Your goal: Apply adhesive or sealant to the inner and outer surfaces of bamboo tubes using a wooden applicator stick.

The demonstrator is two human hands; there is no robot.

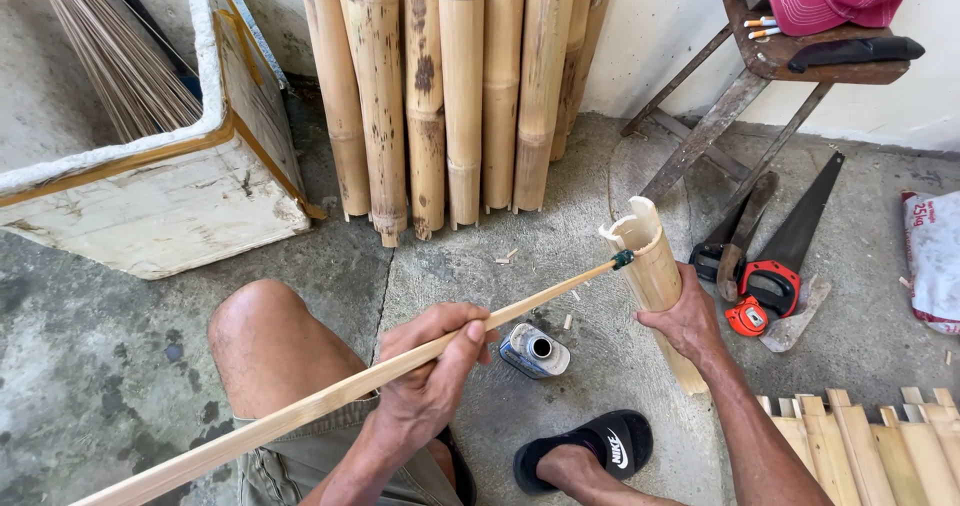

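The left hand [425, 381] has its fingers wrapped tight around a long bamboo stick [330, 398], whose dark tip touches the rim of a short bamboo tube [652, 266]. The right hand [690, 318] grips that tube, fingers curled around it, tilted above the concrete floor [120, 366]. A small can [534, 351] lies between the hands; saws [775, 256] lie just right.
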